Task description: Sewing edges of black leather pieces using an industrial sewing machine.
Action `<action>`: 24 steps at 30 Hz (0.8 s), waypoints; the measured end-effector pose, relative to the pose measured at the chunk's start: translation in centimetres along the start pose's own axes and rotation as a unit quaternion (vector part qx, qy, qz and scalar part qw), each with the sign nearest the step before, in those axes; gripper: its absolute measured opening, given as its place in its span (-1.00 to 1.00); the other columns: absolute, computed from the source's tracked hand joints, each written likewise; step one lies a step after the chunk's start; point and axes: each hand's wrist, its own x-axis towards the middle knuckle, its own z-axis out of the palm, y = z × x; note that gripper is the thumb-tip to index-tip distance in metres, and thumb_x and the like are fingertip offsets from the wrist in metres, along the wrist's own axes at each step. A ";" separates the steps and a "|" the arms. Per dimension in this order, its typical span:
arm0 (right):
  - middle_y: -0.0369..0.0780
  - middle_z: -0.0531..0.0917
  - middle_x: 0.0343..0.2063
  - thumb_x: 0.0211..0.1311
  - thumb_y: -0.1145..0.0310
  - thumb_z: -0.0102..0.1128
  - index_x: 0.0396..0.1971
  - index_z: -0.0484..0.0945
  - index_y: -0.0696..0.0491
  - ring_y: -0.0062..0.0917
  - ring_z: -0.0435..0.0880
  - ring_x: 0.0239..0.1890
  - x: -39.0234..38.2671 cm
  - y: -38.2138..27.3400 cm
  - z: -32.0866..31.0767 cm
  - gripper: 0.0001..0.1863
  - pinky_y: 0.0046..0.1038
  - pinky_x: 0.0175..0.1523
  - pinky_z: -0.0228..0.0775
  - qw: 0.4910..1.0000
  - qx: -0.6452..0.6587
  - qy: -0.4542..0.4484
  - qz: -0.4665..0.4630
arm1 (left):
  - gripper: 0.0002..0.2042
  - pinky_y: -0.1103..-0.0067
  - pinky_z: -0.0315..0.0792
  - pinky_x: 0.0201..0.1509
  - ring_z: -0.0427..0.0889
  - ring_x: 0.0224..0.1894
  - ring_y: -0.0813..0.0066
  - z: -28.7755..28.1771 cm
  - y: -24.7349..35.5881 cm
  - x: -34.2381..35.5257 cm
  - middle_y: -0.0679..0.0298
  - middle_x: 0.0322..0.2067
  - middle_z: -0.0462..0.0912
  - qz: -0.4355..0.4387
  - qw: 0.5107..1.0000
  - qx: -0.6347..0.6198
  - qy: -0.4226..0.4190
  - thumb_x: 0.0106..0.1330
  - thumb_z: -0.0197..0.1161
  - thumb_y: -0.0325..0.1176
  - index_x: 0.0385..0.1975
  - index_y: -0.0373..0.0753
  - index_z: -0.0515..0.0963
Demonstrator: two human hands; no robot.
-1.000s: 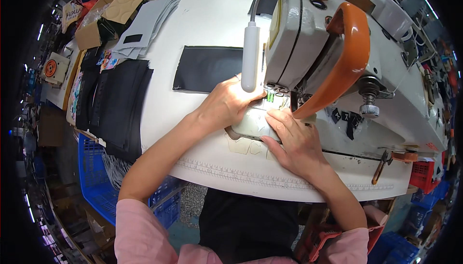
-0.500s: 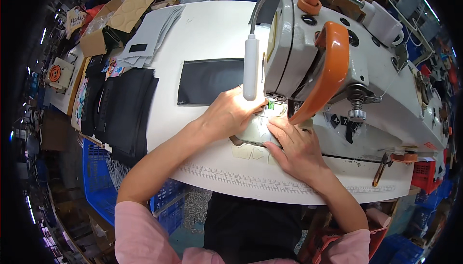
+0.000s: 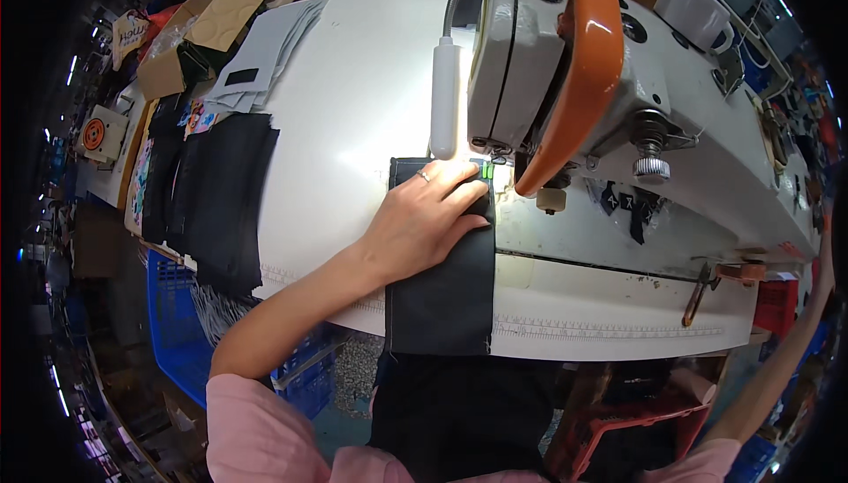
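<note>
A black fabric panel (image 3: 439, 306) with stitched edges lies lengthwise across the white table, its near end at the table's front edge. My left hand (image 3: 428, 218) rests on its upper part, fingers spread flat and pressing it down, a ring on one finger. Next to the fingertips, a small bright green piece (image 3: 487, 170) shows at the panel's edge. The sewing machine (image 3: 517, 59), with its orange lever guard (image 3: 594, 77), stands just beyond on the right. My right forearm (image 3: 782, 368) reaches out to the far right; the hand at its end is lost in the dark rim.
Stacked black fabric pieces (image 3: 225, 200) and grey pieces (image 3: 256, 64) lie at the left. A white lamp (image 3: 444, 99) hangs by the machine head. Thread snips (image 3: 698, 298) lie at the right, near a red basket (image 3: 776, 315). A blue crate (image 3: 172, 324) stands below left.
The black panel has turned from lying sideways to pointing toward me. My left hand now lies on it. My right hand has left the machine bed and swung far right.
</note>
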 end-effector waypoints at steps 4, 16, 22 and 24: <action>-0.15 0.64 0.10 0.57 0.34 -0.02 0.23 0.52 0.03 -0.35 0.59 0.11 0.4 10.0 3.1 -0.66 -0.30 0.25 0.41 0.893 0.314 -0.218 0.236 | -0.70 0.41 0.58 0.08 0.66 -0.07 0.18 -0.5 -1.0 0.2 0.08 0.12 0.63 0.022 0.998 -0.030 -0.043 0.41 0.30 -0.24 0.03 -0.25 0.60; -0.17 0.53 0.27 0.63 0.24 -0.12 0.42 0.34 0.05 -0.40 0.52 0.23 -8.4 10.8 3.9 -0.53 -0.42 0.28 0.31 0.846 0.446 -0.170 0.237 | -0.71 0.44 0.58 0.17 0.68 -0.05 0.18 -0.7 -2.1 0.6 0.08 0.14 0.64 0.063 0.996 -0.023 -0.052 0.45 0.26 -0.23 0.03 -0.27 0.62; -0.18 0.49 0.33 0.65 0.20 -0.15 0.47 0.29 0.07 -0.44 0.49 0.27 -10.7 12.1 4.6 -0.48 -0.47 0.29 0.28 0.832 0.470 -0.154 0.251 | -0.71 0.43 0.57 0.19 0.66 -0.02 0.17 -0.6 -1.6 0.4 0.09 0.14 0.63 0.057 0.996 -0.032 -0.062 0.43 0.28 -0.26 0.04 -0.27 0.62; -0.19 0.51 0.31 0.65 0.20 -0.14 0.45 0.33 0.08 -0.45 0.50 0.26 -9.3 11.7 4.4 -0.49 -0.48 0.28 0.28 0.814 0.493 -0.144 0.270 | -0.71 0.42 0.56 0.21 0.66 0.00 0.17 -0.5 -1.5 0.4 0.09 0.14 0.64 0.051 0.997 -0.034 -0.047 0.43 0.28 -0.29 0.05 -0.27 0.61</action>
